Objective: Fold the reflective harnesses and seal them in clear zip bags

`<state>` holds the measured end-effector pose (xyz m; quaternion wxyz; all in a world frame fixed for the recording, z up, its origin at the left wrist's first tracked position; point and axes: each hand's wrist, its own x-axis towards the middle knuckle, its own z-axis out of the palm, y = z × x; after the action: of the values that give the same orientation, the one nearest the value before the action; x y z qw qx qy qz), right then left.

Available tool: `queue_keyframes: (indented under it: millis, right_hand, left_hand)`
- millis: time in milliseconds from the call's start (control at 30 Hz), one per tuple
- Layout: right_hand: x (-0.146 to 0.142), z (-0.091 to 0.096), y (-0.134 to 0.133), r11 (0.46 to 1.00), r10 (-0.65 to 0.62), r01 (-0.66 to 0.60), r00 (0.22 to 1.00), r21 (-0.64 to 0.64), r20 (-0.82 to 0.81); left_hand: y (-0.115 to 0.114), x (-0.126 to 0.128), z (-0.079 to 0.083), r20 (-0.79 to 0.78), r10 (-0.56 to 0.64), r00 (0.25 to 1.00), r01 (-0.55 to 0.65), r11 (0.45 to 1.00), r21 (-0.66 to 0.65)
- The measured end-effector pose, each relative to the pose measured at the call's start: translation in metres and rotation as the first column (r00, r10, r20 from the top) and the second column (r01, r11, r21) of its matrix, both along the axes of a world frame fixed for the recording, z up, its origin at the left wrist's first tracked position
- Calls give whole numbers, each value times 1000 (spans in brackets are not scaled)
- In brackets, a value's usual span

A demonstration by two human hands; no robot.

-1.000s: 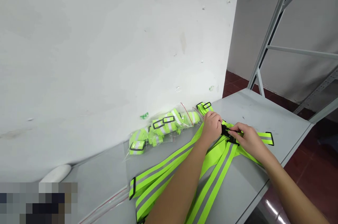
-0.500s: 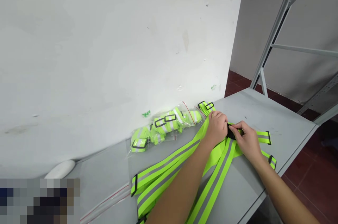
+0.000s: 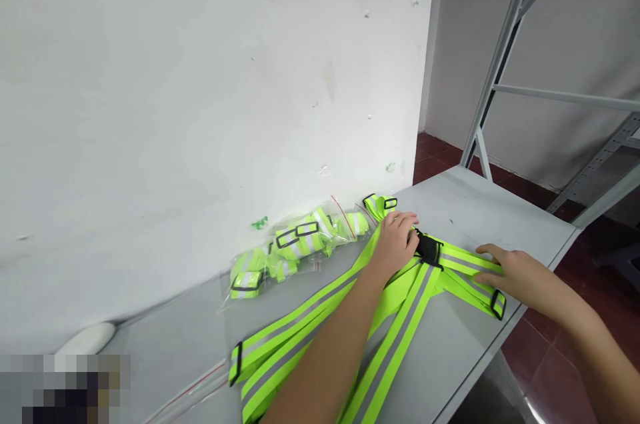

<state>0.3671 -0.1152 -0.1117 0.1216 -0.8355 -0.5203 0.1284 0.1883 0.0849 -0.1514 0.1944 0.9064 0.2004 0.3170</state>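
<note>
From where I sit, I see flat bands of woven-looking webbing, the neon-yellow straps (image 3: pixel 277 337), each with a smooth grey stripe down its middle. They fan out towards the near left and near side, and two shorter bands run right. They meet at a squarish black buckle (image 3: pixel 429 249) right of centre on the smooth grey table (image 3: pixel 175 324); dark rectangular slides cap some of the loops.

My left hand (image 3: pixel 397 241) lies over the bands just left of the buckle, fingers bent and close together, fingertips at its edge; I cannot tell whether they grip it. My right hand (image 3: pixel 495 267) is spread fairly wide, thumb and forefinger well parted about the right-hand bands; I cannot tell whether either touches the webbing.

Farther left, folded bundles sit in crinkled, clear plastic bags (image 3: pixel 300 237) along the scuffed white wall (image 3: pixel 200 91). A flat clear sleeve (image 3: pixel 187 392) with thin red lines lies at near left. At far right, a straight-edged metal frame (image 3: pixel 500 71) rises beyond the table.
</note>
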Motion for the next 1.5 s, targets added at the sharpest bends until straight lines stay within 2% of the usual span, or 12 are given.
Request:
queue_keyframes:
  millis: [167, 300, 400, 567, 700, 800, 867, 933, 1100, 1167, 1333, 1500]
  right_hand:
    - [6, 17, -16, 987, 59, 0, 930, 161, -363]
    - [-6, 30, -21, 954, 120, 54, 834, 295, -538]
    - [-13, 31, -32, 924, 123, 121, 804, 363, -582]
    - [-29, 19, -48, 865, 95, 218, 813, 452, -574]
    - [-40, 15, -45, 845, 98, 309, 713, 437, -695]
    - [-42, 18, -26, 848, 195, 282, 621, 449, -759]
    - [-41, 20, -4, 843, 242, 249, 616, 476, -750]
    - [-38, 20, 23, 838, 237, 225, 670, 497, -703]
    - [-29, 8, 91, 895, 164, 92, 842, 437, -513]
    - [-27, -2, 111, 917, 171, 55, 841, 396, -513]
    - [-22, -27, 132, 967, 165, -23, 815, 254, -555]
    - [-13, -33, 141, 981, 162, -87, 857, 172, -489]
  left_hand:
    - [-17, -2, 33, -107, -151, 983, 154, 988, 25]
    - [-49, -11, 53, -318, -372, 872, 371, 926, -67]
    - [-66, -18, 41, -381, -389, 839, 409, 912, -31]
    - [-71, -22, 5, -439, -264, 859, 339, 935, 101]
    - [-68, -26, -1, -405, -282, 870, 343, 935, 85]
    - [-69, -28, 2, -390, -293, 873, 350, 933, 82]
    - [-70, -28, 2, -390, -287, 875, 348, 933, 94]
    - [-70, -28, 3, -388, -282, 878, 346, 933, 104]
    - [-71, -29, 2, -354, -309, 883, 362, 927, 95]
    - [-70, -29, 0, -333, -315, 889, 362, 928, 88]
    - [-71, -27, -5, -242, -345, 907, 382, 916, 125]
    - [-72, -26, -1, -165, -324, 932, 347, 927, 140]
